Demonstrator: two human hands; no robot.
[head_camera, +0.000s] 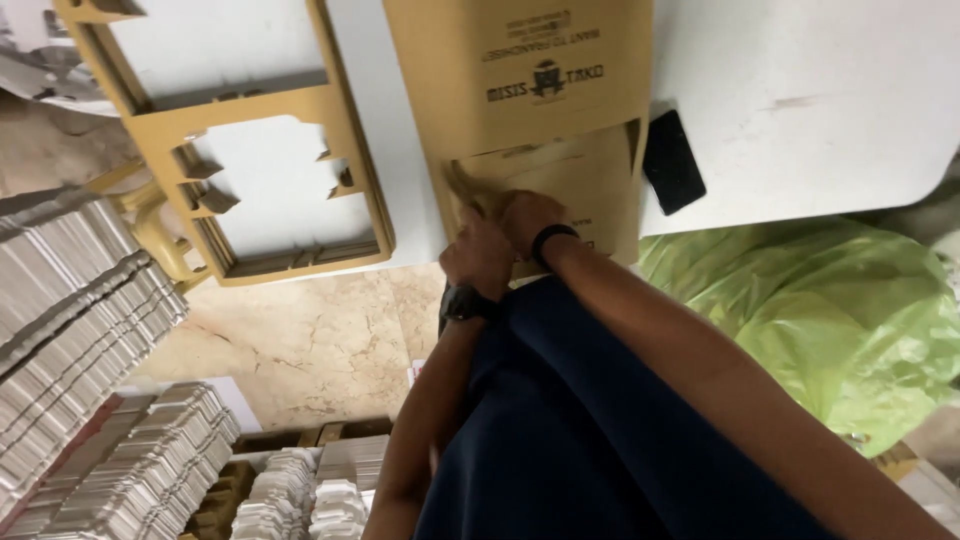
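A brown printed cardboard box blank (520, 80) lies on the white table (800, 90), its near flap (580, 180) hanging toward me. My left hand (478, 255), with a black watch on the wrist, and my right hand (528, 218), with a black wristband, press together on the near edge of that flap and grip its folded corner. Both hands sit at the table's front edge, fingers closed on the cardboard.
A stack of die-cut cardboard waste frames (260, 150) lies on the table at left. A black phone (672, 162) rests right of the box. Stacks of flat white cardboard (80, 330) stand on the floor at left; a green plastic bag (830, 310) bulges at right.
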